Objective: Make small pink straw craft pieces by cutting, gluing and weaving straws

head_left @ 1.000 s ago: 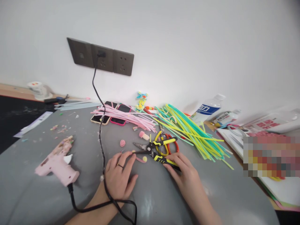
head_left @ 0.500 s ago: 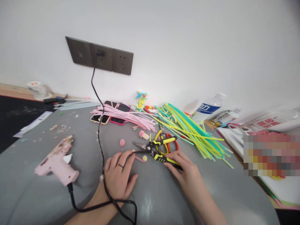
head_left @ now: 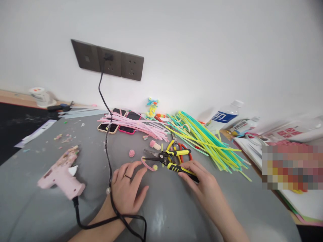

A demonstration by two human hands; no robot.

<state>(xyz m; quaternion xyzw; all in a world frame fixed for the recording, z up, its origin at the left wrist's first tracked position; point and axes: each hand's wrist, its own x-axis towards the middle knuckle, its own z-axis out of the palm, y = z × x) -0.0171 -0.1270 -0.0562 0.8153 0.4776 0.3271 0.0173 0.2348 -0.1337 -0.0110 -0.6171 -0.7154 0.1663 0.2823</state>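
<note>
Black-and-yellow pliers (head_left: 173, 161) lie on the grey table with jaws pointing left, a little apart. My right hand (head_left: 200, 176) is closed around their lower handle, while the upper handle stays free. My left hand (head_left: 128, 188) rests palm down on the table with its fingers spread, holding nothing. Just past its fingertips is a curved pink strip (head_left: 148, 167) with a yellow curl at its end, near the pliers' jaws. A pink coil (head_left: 131, 153) and a small pink-topped piece (head_left: 154, 145) lie beyond. Behind the pliers are red-handled and yellow-handled tools (head_left: 185, 152), partly hidden.
A pink glue gun (head_left: 63, 176) lies at left; its black cord (head_left: 107, 151) crosses my left wrist and runs to a wall socket (head_left: 108, 62). Pink strips (head_left: 141, 126) cover phones. Yellow and green strips (head_left: 209, 144) and a bottle (head_left: 224, 116) stand at right.
The pliers' lower jaw has swung up, away from my left fingertips, and the jaws are closer together. My right hand has shifted slightly right with the handle. My left hand has barely moved.
</note>
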